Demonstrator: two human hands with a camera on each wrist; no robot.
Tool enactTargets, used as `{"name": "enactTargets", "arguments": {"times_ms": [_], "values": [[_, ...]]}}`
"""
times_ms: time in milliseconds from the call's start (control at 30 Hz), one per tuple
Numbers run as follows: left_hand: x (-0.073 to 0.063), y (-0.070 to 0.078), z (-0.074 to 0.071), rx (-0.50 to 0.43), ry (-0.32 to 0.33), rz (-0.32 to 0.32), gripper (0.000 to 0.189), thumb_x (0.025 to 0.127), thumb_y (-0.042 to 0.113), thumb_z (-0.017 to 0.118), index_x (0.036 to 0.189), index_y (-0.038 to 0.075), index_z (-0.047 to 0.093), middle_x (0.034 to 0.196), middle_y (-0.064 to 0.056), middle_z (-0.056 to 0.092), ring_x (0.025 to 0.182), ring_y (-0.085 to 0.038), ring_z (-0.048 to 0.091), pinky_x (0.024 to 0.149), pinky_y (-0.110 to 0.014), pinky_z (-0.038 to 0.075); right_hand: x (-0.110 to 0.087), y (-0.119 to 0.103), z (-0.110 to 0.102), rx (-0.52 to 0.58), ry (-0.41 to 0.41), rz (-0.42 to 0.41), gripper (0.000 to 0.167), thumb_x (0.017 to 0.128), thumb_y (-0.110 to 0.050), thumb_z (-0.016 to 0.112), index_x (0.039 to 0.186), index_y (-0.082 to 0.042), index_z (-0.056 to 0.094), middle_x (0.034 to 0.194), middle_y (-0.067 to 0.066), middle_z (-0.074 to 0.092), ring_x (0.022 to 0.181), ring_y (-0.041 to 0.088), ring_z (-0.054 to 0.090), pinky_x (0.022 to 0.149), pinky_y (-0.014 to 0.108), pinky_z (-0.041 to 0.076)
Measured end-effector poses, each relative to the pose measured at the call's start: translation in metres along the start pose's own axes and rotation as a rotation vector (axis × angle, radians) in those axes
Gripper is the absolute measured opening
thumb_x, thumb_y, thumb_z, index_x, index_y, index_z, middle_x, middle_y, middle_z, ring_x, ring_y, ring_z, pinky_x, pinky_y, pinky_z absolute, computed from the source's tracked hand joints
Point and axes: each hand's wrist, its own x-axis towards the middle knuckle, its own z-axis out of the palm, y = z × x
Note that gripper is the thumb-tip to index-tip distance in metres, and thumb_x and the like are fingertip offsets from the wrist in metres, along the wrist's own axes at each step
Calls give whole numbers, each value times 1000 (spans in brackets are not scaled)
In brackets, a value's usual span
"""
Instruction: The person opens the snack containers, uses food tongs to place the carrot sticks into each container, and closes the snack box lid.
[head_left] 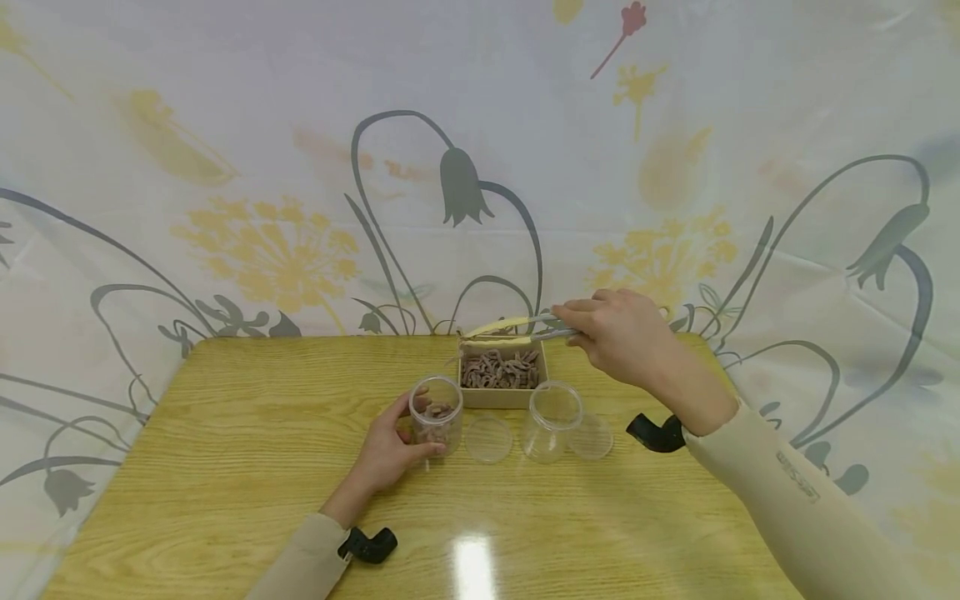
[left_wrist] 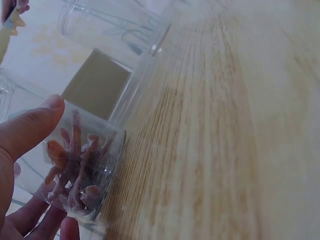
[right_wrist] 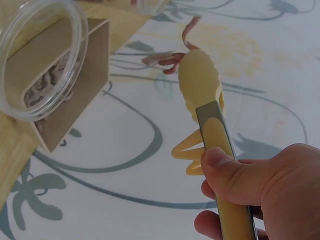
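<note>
My left hand (head_left: 386, 450) grips a clear plastic jar (head_left: 448, 435) on the wooden table, thumb on the near side and fingers around the far side. Several brown dried strips (left_wrist: 75, 170) lie in the bottom of that lidless jar. With my right hand (head_left: 622, 337) I hold metal tongs with yellow tips (right_wrist: 200, 80), raised above the back of an open box (head_left: 495, 399). A few reddish-brown strips (right_wrist: 172, 60) stick out from the pinched tong tips. The box holds many similar strips (head_left: 498, 371).
To the right stands a second clear jar (head_left: 543, 442), without a lid on it. One round clear lid (head_left: 489, 440) lies between the jars, another lid (head_left: 596, 437) right of the second jar. A flower-patterned cloth (head_left: 480, 250) hangs behind the table (head_left: 262, 467).
</note>
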Motion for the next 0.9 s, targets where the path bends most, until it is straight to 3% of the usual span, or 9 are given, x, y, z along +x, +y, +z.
{"name": "enactTargets", "arguments": {"times_ms": [167,333,433,733,900], "values": [[0,0,0,22,0,-4,82,73,17,90,145,16,50,126,-11,60,68,-19,45,57,-25,41,0,-13,-6,41,52,-77,44,80,-9,83,122,-7,71,113,9,72,83,29,68,74,44,56],[0,0,0,46,3,-14,83,73,19,91,145,15,50,126,-10,60,57,-14,42,54,-27,41,1,-22,-4,101,57,-121,44,80,-11,84,122,-7,72,113,10,72,93,31,69,85,47,55],[0,1,-1,58,3,-26,87,73,21,91,148,16,48,127,-9,60,56,-14,42,54,-27,41,1,-25,0,147,51,-121,44,79,-11,84,121,-7,72,113,10,73,94,30,69,89,49,53],[0,1,-1,65,2,-42,95,72,23,91,153,18,41,135,-11,56,67,-17,48,58,-28,44,-3,-32,21,175,28,-113,44,80,-14,84,121,-9,72,116,7,72,89,28,69,74,43,56],[0,1,0,60,2,-38,93,72,22,91,152,18,43,131,-8,58,67,-16,48,59,-27,43,-5,-32,30,150,-11,-87,41,80,-16,83,120,-10,73,116,7,72,96,29,69,80,44,56]]}}
